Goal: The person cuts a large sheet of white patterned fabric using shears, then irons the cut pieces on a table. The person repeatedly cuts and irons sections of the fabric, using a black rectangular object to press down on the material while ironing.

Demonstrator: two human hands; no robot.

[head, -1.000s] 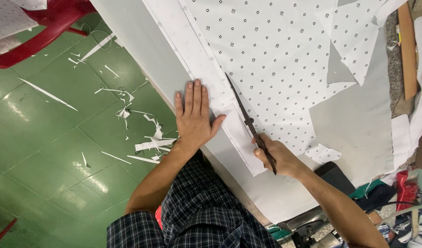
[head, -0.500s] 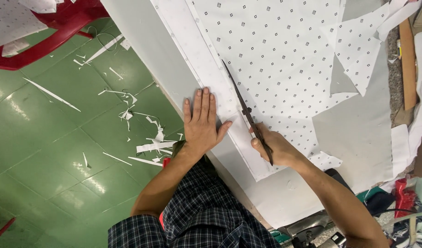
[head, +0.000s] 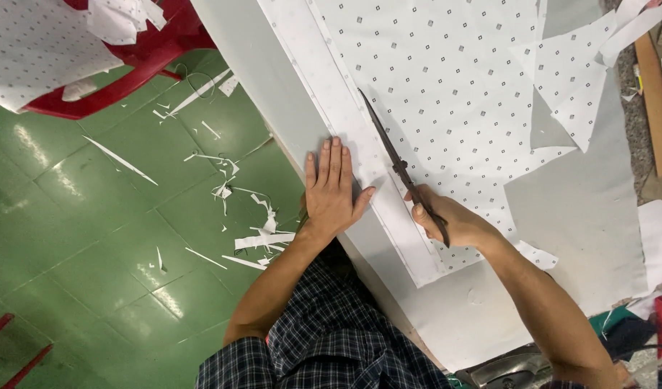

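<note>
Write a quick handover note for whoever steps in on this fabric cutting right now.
Left hand: flat, pressing the plain white strip at the table edge.
Right hand: gripping the scissors, blades along the seam between the strip and the dotted fabric.
Done: the cut looks made from the near end up to the scissors.
Left: the stretch beyond the blade tips looks uncut.
White scraps lie on the green floor.

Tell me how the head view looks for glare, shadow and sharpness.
Head view: bright glare patches on the glossy green floor; soft, even light on the dotted cloth, with only a faint shadow beside the left hand; scissors and right hand are sharp, without motion blur; straight table edges show little distortion.
</note>
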